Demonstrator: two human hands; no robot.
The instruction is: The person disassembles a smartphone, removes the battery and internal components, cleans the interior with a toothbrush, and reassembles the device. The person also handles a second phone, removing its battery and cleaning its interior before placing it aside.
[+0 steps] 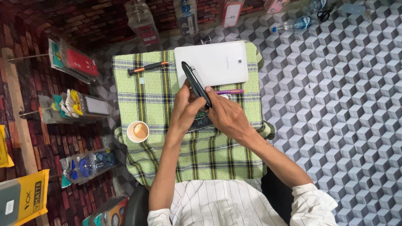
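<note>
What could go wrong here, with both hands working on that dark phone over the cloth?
The dark phone is held tilted on edge between the left hand and right hand; a slip could drop it onto the white tablet just behind. The cup of milky drink stands close to the left forearm, so an elbow shift might spill it on the green checked cloth. The screwdriver and purple pen could roll away.

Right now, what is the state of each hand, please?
Left hand: closed on the black phone, held on edge.
Right hand: closed on the same black phone, at its lower end.
</note>
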